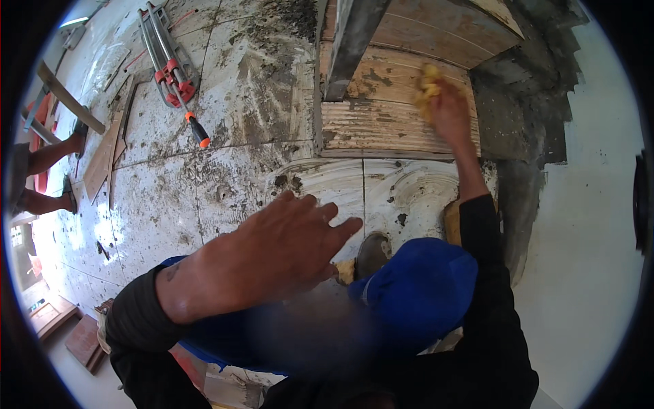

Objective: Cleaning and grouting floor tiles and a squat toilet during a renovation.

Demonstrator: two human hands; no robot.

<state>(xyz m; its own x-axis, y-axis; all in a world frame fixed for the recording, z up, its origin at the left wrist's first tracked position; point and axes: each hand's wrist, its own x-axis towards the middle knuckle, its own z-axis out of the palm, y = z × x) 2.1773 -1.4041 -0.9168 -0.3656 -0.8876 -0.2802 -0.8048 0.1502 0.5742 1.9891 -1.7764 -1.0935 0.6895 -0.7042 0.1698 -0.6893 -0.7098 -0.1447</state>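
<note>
On the tan, ribbed tile step [390, 133], my right hand [449, 112] curls around a crumpled yellow cloth or sponge [428, 88], near the step's right end. Flat, even pressure along the grooves should work best, I judge, with care around the grey metal post [351, 51] toward the step's left. My left hand [272, 242] hangs before the step, fingers spread, nothing visible in it

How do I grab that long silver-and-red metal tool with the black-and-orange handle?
Probably around its black-and-orange handle, coming from the person's side with the nearer left hand: that slim grip sticks out past the red end of the silver-and-red metal tool, pointing toward the person.
</note>
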